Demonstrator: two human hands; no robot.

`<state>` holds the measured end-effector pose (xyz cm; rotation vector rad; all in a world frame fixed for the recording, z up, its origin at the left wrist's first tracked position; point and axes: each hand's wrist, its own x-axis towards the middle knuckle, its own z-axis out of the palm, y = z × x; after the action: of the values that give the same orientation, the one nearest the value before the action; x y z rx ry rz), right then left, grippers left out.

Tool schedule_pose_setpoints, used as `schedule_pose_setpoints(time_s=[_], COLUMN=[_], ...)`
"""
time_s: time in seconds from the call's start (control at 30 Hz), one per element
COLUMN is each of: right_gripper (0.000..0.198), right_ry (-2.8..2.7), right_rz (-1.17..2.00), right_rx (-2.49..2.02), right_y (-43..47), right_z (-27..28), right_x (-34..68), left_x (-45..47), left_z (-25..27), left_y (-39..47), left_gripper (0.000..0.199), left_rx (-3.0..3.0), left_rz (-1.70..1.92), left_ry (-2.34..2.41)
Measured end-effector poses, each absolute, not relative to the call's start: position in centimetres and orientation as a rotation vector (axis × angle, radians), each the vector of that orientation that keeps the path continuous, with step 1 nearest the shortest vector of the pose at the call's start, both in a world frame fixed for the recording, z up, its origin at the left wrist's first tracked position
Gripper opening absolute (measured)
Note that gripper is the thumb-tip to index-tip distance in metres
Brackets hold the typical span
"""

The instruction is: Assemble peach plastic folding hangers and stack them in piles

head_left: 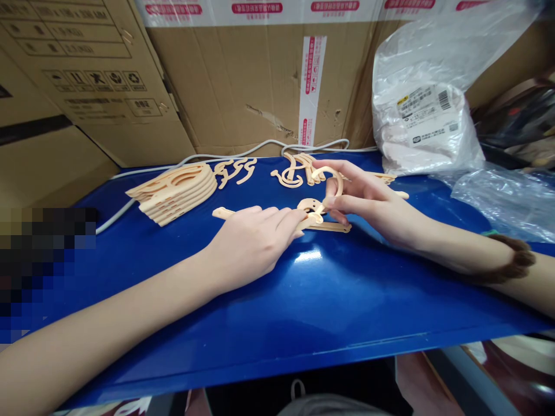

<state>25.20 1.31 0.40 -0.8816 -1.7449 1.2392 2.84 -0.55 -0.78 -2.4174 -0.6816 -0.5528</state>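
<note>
My left hand [255, 240] is closed over a beige plastic hanger body [223, 213], whose arm sticks out on the left. More of that body, a straight slotted piece [332, 227], shows to the right of the fingertips. Between thumb and fingers, my right hand [368, 190] pinches a beige curved hanger hook [336, 176]. The hook's lower end meets the middle of the body by my left fingertips; whether it is seated there I cannot tell. Just behind, a rounded beige part with small holes [307, 204] is partly hidden.
A stack of beige hanger pieces [177, 193] lies at the left, with wavy pieces [238, 169] beside it. Loose hooks [290, 178] lie behind my hands. A white cable [234, 155] runs along cardboard boxes [243, 81]. A plastic bag [425, 121] stands at the right on the blue table [277, 318].
</note>
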Motion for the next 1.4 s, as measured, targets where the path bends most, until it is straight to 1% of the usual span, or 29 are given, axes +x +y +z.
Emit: schedule_pose_setpoints(time_s=[0.13,0.4,0.7,0.97,1.23,1.4], right_gripper=[0.045,0.046,0.043,0.043,0.044,0.044], right_ry=[-1.79,-1.824,-1.847,-1.954,-1.99,-2.045], right_rz=[1.18,1.157,1.117,1.093,1.078,0.989], right_rx=[-0.897,-0.893,-0.863,-0.803,-0.758,-0.766], right_y=[1.19,1.25,1.3,1.56,1.2,0.86], right_z=[0.48,0.31,0.39,0.02,0.04,0.18], right_x=[25.2,25.15,25.06,25.33,25.28,25.24], left_x=[2.84,2.74,2.82,2.84,2.62,2.63], left_z=[-0.72,-0.76,-0.64,-0.43,-0.25,0.06], left_y=[-0.52,-0.55,-0.55,-0.74,-0.84,-0.94], left_gripper=[0.03,0.031,0.033,0.026,0.024,0.03], left_rx=[-2.438,-2.458,-2.447,-2.563,-2.602,-2.6], left_rz=[-0.516,-0.516,-0.55,-0.547,-0.6,-0.571], left_ry=[-0.671,-0.69,-0.695,-0.773,-0.832,-0.95])
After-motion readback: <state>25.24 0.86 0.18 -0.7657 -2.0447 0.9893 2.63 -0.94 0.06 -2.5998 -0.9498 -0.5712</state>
